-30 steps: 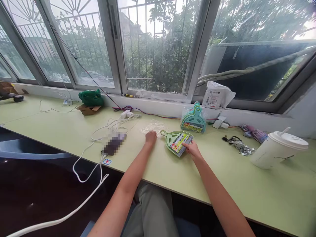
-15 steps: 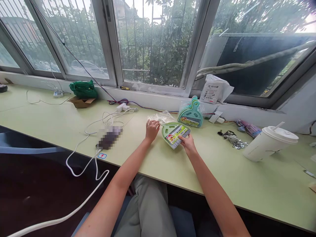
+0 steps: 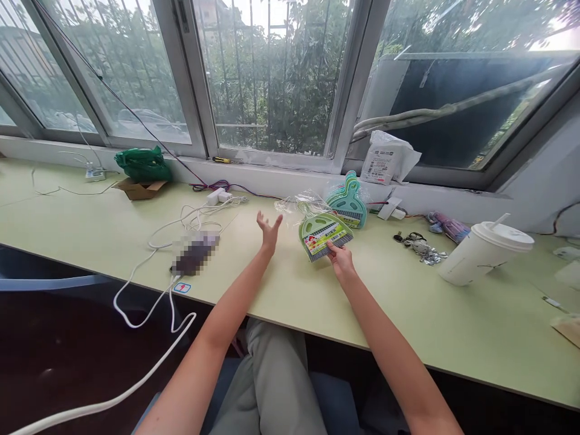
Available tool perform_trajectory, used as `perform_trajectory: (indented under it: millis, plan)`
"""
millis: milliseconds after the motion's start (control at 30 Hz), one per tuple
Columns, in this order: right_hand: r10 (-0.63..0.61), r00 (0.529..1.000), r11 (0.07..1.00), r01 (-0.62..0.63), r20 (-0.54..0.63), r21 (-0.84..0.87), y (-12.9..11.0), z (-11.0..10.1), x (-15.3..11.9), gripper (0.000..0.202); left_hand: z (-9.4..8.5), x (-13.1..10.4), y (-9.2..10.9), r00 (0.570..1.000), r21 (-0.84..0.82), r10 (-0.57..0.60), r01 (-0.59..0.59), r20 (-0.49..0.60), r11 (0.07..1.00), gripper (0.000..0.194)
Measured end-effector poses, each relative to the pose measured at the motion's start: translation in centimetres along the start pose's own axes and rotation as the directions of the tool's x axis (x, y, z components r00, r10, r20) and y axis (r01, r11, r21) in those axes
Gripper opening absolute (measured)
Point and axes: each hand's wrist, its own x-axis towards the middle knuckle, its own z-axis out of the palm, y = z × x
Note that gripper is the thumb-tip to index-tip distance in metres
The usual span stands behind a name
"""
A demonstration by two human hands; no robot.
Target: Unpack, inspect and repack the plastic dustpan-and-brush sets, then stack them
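A small green dustpan-and-brush set (image 3: 321,237) with a printed label is pinched at its bristle edge by my right hand (image 3: 341,260), tilted above the table. Clear plastic wrap (image 3: 302,203) spreads around its handle end. To the left of it, my left hand (image 3: 269,232) is raised with fingers spread, apart from the wrap and holding nothing. Behind the held set, several similar teal dustpan sets (image 3: 351,202) in clear bags stand stacked together against the window ledge, partly covered by the green one.
On the right are a white lidded cup (image 3: 484,254) with a straw and a bunch of keys (image 3: 421,246). White cables (image 3: 156,241) and a blurred-out dark object (image 3: 194,252) lie to the left. A green bag (image 3: 142,163) sits in a cardboard box (image 3: 142,188) near the window.
My left hand has let go of the wrapped handle end and moved left, its fingers opening. The green set stays in my right hand and has turned slightly. The view has shifted a little.
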Motion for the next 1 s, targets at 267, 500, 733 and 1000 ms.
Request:
perform_trajectory:
  millis: [267,500,733,1000]
  plan:
    - [-0.030,0.996,0.996,0.037,0.079,-0.083,0.3,1.0,-0.8,0.030,1.0,-0.7,-1.6,0.732,-0.113,-0.238,0.395,0.639,0.912,0.049]
    - [-0.056,0.998,0.998,0.056,-0.013,-0.005,0.3,0.7,-0.2,0.025,2.6,-3.3,-1.1,0.671,0.019,-0.239,0.317,0.702,0.948,0.053]
    - [-0.096,0.995,0.993,0.098,0.027,-0.060,-0.2,0.5,-0.1,0.028,2.5,-4.3,-0.2,0.616,0.056,-0.246,0.311,0.748,0.949,0.055]
    - [-0.139,0.990,0.990,0.138,-0.012,-0.034,-0.9,0.5,-0.2,0.028,3.8,-5.1,-0.2,0.507,-0.013,-0.248,0.457,0.825,0.889,0.053]
